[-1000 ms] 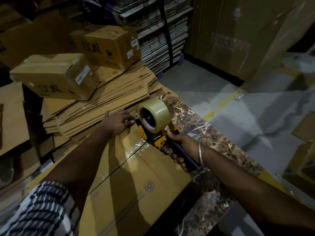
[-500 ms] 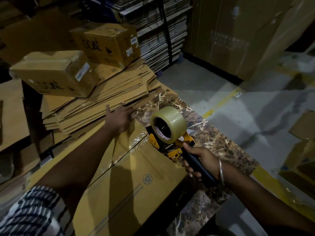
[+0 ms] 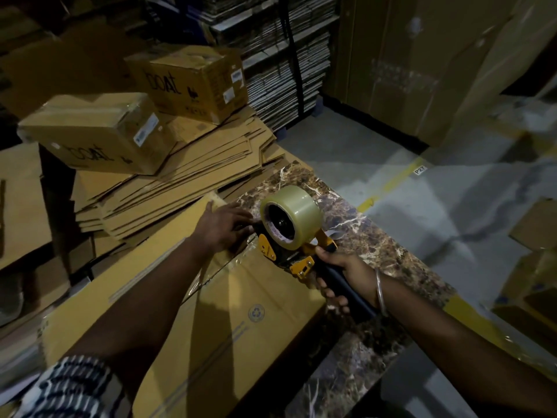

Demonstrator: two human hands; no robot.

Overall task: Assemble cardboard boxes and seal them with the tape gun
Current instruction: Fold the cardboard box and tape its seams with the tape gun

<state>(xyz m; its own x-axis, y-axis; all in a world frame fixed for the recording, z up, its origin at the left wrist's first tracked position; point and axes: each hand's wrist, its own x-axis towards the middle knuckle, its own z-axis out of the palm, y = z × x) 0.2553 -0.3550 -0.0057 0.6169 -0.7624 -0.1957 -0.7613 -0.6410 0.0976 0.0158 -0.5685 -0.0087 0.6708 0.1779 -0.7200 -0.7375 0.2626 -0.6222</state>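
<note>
**Tape gun at far end of box seam, left hand flat on flap**

The cardboard box (image 3: 211, 321) lies on a brown marble-patterned counter (image 3: 361, 236), its long top face up, with a recycling mark printed near the right edge. A strip of clear tape glints along the centre seam.

The right hand (image 3: 340, 276) has its fingers (image 3: 330, 297) clenched around the black handle of the tape gun (image 3: 292, 236). The gun's yellow frame sits at the far end of the seam, touching the box top; the clear tape roll (image 3: 291, 217) stands above it. A metal bangle (image 3: 380, 292) circles the right wrist.

The left hand (image 3: 224, 226) lies palm-down, fingers spread and grasping nothing, on the far flap just beside the gun's nose. A striped sleeve (image 3: 72, 387) shows at lower left.

Beyond the box: a stack of flattened cartons (image 3: 168, 182), carrying two sealed boxes printed "boAt" (image 3: 99, 137). Grey floor (image 3: 422, 206) with a yellow line lies to the right.
</note>
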